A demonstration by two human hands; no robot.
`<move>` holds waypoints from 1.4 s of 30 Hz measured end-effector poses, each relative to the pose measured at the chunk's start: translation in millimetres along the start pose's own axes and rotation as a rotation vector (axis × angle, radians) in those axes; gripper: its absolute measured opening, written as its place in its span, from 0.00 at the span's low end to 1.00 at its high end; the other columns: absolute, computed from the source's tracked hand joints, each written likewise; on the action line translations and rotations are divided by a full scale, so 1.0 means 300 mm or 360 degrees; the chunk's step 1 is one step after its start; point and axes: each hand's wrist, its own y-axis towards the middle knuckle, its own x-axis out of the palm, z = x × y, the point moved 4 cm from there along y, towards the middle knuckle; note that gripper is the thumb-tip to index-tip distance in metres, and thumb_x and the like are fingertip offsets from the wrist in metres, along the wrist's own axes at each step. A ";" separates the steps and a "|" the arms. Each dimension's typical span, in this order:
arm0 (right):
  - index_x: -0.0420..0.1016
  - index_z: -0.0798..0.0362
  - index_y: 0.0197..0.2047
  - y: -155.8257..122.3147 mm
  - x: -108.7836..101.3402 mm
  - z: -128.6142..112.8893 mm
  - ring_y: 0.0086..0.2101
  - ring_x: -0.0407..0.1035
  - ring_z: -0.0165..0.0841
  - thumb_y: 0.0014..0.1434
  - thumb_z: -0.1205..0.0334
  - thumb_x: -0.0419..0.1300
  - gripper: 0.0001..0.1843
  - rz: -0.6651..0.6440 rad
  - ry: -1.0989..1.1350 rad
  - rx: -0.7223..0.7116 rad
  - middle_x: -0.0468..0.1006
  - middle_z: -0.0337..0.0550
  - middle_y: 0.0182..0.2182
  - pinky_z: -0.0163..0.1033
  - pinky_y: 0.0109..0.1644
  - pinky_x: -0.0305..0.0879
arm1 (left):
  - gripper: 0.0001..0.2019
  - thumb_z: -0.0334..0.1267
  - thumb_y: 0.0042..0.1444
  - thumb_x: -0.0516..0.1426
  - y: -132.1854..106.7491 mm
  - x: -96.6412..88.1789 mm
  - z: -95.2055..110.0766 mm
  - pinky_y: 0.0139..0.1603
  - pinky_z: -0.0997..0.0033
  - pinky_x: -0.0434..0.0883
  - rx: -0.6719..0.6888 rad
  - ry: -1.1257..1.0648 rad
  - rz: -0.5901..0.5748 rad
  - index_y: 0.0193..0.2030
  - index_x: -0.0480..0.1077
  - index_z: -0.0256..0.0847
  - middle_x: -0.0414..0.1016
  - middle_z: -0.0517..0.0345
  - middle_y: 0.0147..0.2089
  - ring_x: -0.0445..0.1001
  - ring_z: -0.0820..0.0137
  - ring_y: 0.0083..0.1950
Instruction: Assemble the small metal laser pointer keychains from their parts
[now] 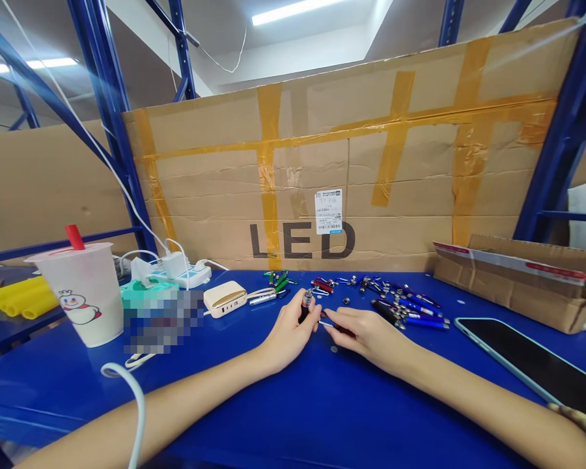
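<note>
My left hand (289,333) is closed around a small dark cylindrical keychain flashlight (305,305), held upright on the blue table (293,404). My right hand (366,333) rests beside it, its fingers pinched on a thin dark tool or part (333,324) whose tip points at the flashlight. A tiny round piece (334,349) lies on the table just below my right hand. Behind the hands lies a scatter of several small flashlights: green ones (279,281), red ones (322,285) and blue ones (413,305).
A white drink cup (85,293) with a red straw stands at left, near yellow tubes (22,298), a tissue pack (149,293), a power strip (180,272) and a white power bank (225,298). A dark tablet (527,357) and a cardboard box (522,277) sit at right. A "LED" cardboard wall (351,176) backs the table.
</note>
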 end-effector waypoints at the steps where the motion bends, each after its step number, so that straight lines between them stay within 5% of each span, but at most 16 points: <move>1: 0.70 0.57 0.36 0.001 0.000 -0.001 0.25 0.61 0.26 0.63 0.56 0.43 0.18 0.0010 0.0024 0.0002 0.68 0.42 0.25 0.32 0.31 0.57 | 0.13 0.46 0.58 0.47 -0.001 0.000 0.004 0.32 0.75 0.60 0.0009 0.0014 0.0006 0.29 0.51 0.42 0.56 0.67 0.25 0.59 0.77 0.27; 21: 0.60 0.57 0.18 -0.002 -0.024 -0.042 0.19 0.45 0.21 0.56 0.66 0.50 0.15 0.0354 0.0310 0.0081 0.53 0.33 0.17 0.30 0.23 0.45 | 0.13 0.45 0.59 0.44 -0.015 0.005 0.041 0.27 0.76 0.54 0.0150 0.0418 0.0070 0.26 0.50 0.42 0.54 0.67 0.24 0.53 0.77 0.25; 31: 0.64 0.58 0.19 0.005 -0.066 -0.012 0.17 0.57 0.19 0.56 0.66 0.51 0.15 0.0407 0.0551 0.0232 0.63 0.33 0.14 0.27 0.24 0.53 | 0.13 0.47 0.59 0.44 -0.015 0.004 0.031 0.32 0.75 0.59 -0.0015 0.0395 0.0075 0.29 0.51 0.42 0.56 0.65 0.27 0.56 0.76 0.29; 42: 0.66 0.58 0.19 -0.003 -0.100 -0.018 0.16 0.59 0.19 0.56 0.65 0.51 0.16 0.0567 0.0616 0.0207 0.64 0.33 0.13 0.26 0.22 0.53 | 0.06 0.39 0.55 0.45 -0.022 0.035 0.027 0.29 0.74 0.57 -0.0139 0.0940 -0.0164 0.30 0.50 0.43 0.60 0.66 0.27 0.59 0.75 0.27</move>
